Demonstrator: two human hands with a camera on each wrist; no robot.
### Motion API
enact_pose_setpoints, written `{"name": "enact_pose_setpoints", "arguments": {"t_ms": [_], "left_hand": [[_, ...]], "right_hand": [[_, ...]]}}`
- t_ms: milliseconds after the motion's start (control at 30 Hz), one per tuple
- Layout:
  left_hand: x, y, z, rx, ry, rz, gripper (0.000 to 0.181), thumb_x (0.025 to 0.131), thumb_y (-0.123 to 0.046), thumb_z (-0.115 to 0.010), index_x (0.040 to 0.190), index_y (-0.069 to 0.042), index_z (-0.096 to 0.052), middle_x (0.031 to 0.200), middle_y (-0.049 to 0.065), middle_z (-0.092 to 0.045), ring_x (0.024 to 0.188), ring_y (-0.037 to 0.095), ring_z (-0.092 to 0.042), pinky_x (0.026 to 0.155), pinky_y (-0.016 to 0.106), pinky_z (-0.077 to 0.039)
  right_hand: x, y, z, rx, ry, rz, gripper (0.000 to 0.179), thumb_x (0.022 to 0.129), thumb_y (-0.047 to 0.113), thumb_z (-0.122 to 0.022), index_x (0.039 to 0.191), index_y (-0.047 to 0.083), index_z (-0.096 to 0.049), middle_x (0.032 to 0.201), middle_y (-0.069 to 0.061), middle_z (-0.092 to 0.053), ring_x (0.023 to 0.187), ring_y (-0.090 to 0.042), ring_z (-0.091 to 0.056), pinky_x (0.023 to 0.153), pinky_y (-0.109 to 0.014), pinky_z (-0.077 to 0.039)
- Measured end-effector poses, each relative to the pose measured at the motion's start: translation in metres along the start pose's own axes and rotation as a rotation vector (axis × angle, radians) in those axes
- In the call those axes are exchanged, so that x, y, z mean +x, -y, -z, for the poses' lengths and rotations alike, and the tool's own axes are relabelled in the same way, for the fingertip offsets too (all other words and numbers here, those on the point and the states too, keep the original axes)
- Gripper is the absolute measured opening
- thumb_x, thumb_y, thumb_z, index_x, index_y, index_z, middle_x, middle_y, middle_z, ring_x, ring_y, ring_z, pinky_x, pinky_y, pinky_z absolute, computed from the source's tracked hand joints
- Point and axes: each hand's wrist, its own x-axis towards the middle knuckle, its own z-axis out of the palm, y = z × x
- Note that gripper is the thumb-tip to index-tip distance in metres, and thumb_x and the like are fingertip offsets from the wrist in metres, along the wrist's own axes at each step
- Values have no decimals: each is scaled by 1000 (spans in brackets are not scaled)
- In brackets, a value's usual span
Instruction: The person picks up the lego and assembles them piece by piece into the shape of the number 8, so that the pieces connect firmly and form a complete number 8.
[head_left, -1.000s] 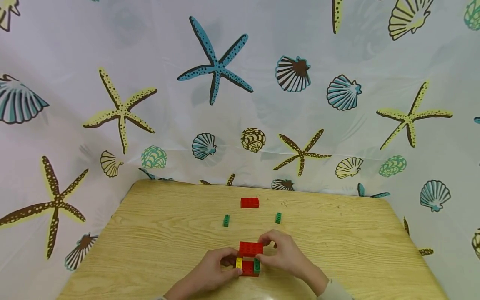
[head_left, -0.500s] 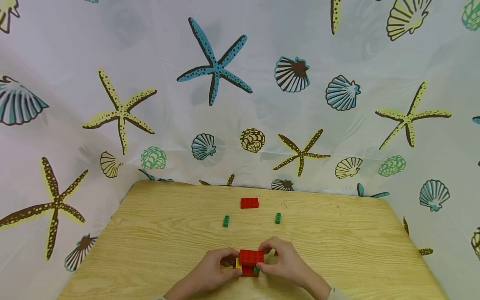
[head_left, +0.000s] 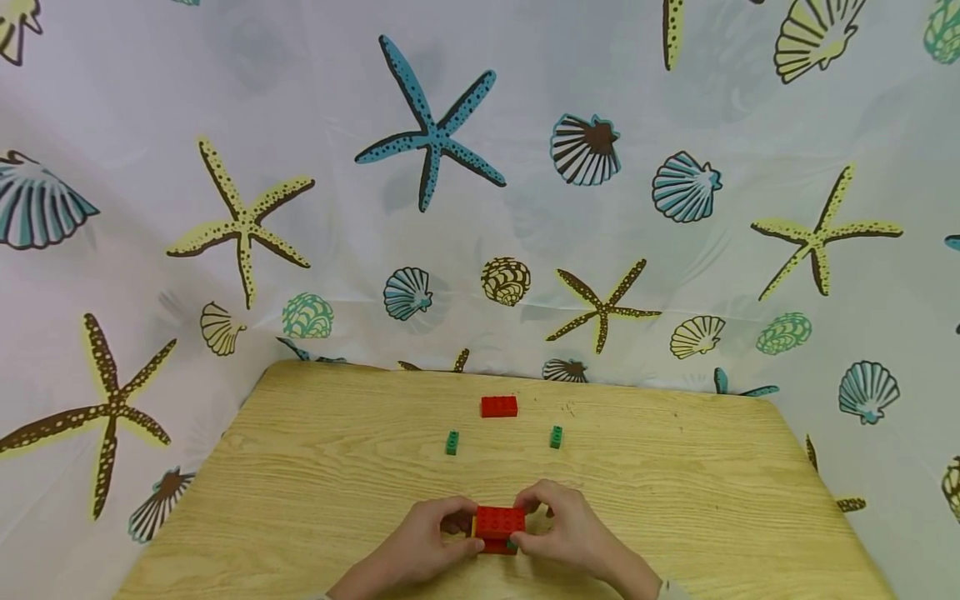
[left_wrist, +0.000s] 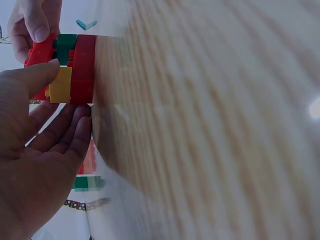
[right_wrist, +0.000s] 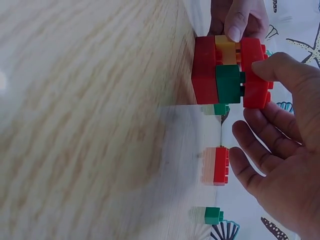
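My left hand (head_left: 431, 537) steadies the low stack from its left side, with the thumb on the yellow brick (left_wrist: 61, 85). Under that brick lies a red base brick (right_wrist: 204, 70) flat on the table, and a green brick (right_wrist: 228, 84) sits on its right end. My right hand (head_left: 562, 525) pinches an upper red brick (head_left: 501, 520) between thumb and fingers. It is held over the yellow and green bricks; in the right wrist view their studs still show in a narrow gap beneath it. From the head view it hides most of the stack.
Farther back on the wooden table (head_left: 337, 450) lie a loose red brick (head_left: 499, 407), a small green brick (head_left: 452, 442) to its left and another green brick (head_left: 556, 437) to its right. A curtain (head_left: 480, 208) with starfish and shells surrounds the table's back and sides.
My right hand has brought the upper red brick down and toward me, from behind the stack to over the yellow and green bricks. My left hand has stayed in place.
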Motion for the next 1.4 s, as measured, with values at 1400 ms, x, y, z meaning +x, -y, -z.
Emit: {"name": "enact_pose_setpoints", "arguments": {"t_ms": [1400], "left_hand": [[-1, -6, -1, -99, 2, 27, 35, 102, -37, -71, 131, -17, -71, 117, 0, -77, 102, 11, -71, 86, 23, -56]], "right_hand": [[2, 3, -1, -55, 37, 7, 21, 92, 30, -83, 106, 22, -71, 108, 8, -69, 102, -20, -66, 87, -33, -54]]}}
